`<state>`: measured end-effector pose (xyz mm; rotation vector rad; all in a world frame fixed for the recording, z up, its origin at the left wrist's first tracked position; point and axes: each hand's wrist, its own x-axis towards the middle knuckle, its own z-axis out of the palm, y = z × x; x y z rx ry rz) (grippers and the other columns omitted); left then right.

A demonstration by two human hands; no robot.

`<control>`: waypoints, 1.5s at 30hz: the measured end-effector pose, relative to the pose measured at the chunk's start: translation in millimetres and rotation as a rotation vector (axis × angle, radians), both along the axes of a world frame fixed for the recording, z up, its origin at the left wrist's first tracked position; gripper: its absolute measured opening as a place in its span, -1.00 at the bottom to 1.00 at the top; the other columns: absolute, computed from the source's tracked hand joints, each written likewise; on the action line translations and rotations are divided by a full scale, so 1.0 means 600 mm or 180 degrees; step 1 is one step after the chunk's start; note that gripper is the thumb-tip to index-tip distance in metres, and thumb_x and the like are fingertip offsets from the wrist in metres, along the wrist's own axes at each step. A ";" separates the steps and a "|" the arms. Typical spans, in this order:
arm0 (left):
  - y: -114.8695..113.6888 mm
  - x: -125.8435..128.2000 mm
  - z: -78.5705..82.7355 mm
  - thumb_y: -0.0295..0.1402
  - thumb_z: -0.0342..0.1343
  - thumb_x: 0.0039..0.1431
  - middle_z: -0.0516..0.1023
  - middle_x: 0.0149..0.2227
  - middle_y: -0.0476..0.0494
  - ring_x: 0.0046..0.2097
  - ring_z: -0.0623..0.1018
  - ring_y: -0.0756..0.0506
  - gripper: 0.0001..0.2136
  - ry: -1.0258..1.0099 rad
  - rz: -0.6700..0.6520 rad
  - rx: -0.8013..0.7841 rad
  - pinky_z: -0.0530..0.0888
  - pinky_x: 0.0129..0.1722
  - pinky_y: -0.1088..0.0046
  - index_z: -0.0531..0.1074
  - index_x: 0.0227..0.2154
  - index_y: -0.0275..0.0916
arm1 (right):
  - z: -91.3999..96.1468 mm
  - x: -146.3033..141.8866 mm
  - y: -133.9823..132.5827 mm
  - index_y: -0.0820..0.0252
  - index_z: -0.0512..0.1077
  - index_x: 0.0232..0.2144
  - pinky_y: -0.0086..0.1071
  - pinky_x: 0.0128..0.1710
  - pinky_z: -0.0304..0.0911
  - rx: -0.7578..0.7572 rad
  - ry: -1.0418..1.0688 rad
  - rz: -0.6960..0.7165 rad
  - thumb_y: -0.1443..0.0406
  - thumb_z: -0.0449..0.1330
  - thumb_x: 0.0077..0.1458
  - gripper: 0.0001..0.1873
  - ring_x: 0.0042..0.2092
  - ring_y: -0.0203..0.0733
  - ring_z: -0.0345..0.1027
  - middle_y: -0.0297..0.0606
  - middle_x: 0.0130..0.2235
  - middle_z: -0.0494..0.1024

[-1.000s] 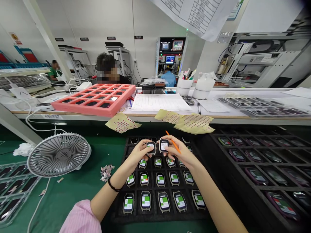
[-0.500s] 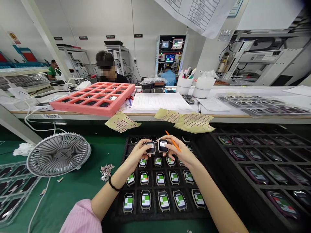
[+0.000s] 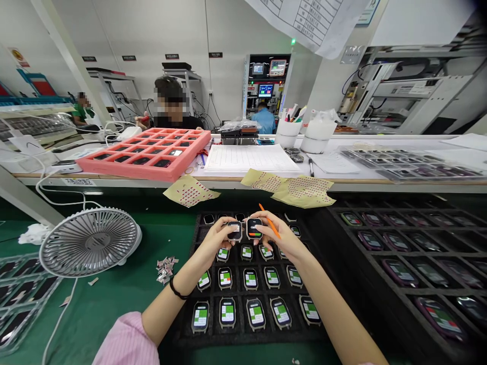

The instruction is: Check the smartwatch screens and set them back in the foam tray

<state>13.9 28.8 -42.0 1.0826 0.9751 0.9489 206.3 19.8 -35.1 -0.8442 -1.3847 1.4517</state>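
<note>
My left hand [image 3: 213, 242] is closed on a small smartwatch body [image 3: 235, 230] with a lit screen. My right hand [image 3: 283, 238] grips a second watch body [image 3: 254, 228] whose screen shows a dark face with a red band, and an orange stick [image 3: 269, 221] rests between its fingers. Both watches are held side by side above a black compartment tray [image 3: 186, 324] filled with several watch bodies [image 3: 251, 279] showing green and white screens. The tray lies on a green mat [image 3: 114, 304].
A white desk fan [image 3: 90, 242] stands at the left, with small scraps [image 3: 166, 268] beside it. Another black tray of watches [image 3: 403, 263] lies at the right. On the raised shelf sit a pink foam tray [image 3: 148, 156], papers [image 3: 249, 158] and yellow sticker sheets [image 3: 300, 191]. A person sits behind the shelf.
The screen of the watch in my right hand has gone from white to dark with a red band. Both hands have shifted slightly up and away.
</note>
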 end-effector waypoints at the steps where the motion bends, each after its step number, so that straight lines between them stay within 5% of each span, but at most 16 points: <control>1: 0.000 0.000 0.000 -0.16 0.19 -0.02 0.40 -0.53 0.05 -0.56 0.38 0.08 -0.68 -0.0008 -0.0019 -0.0025 0.23 -0.62 0.64 0.34 -0.24 -0.21 | -0.001 0.000 0.000 0.14 0.36 -0.19 -0.59 -0.76 0.09 0.0008 -0.0004 -0.0026 0.18 0.25 0.04 -0.71 -0.51 -0.34 0.42 -0.20 -0.16 0.48; 16: -0.006 -0.002 0.006 -0.16 0.15 0.04 0.42 -0.49 0.01 -0.49 0.44 0.04 -0.70 0.0000 -0.0084 0.0075 0.29 -0.56 0.61 0.37 -0.21 -0.20 | 0.007 0.004 -0.004 0.13 0.34 -0.19 -0.56 -0.73 0.11 -0.0079 0.0102 -0.0050 0.18 0.20 0.10 -0.75 -0.49 -0.34 0.44 -0.18 -0.11 0.51; 33: -0.007 -0.005 0.006 -0.26 0.22 0.02 0.40 -0.07 -0.11 -0.30 0.49 0.02 -0.62 -0.0251 -0.0059 0.0590 0.32 -0.43 0.58 0.32 -0.09 -0.15 | 0.004 0.009 0.000 0.07 0.31 -0.09 -0.56 -0.70 0.19 0.0061 0.0072 0.0178 0.25 0.26 0.03 -0.63 -0.40 -0.28 0.47 -0.14 0.01 0.42; 45: -0.003 -0.002 -0.004 -0.28 0.30 -0.07 0.49 -0.21 -0.06 -0.34 0.46 0.03 -0.60 -0.0155 0.0295 0.0605 0.37 -0.35 0.53 0.33 -0.15 -0.17 | 0.002 0.000 -0.002 0.06 0.32 -0.09 -0.56 -0.69 0.20 -0.0007 -0.0006 0.0220 0.27 0.29 0.00 -0.60 -0.38 -0.28 0.46 -0.19 -0.07 0.44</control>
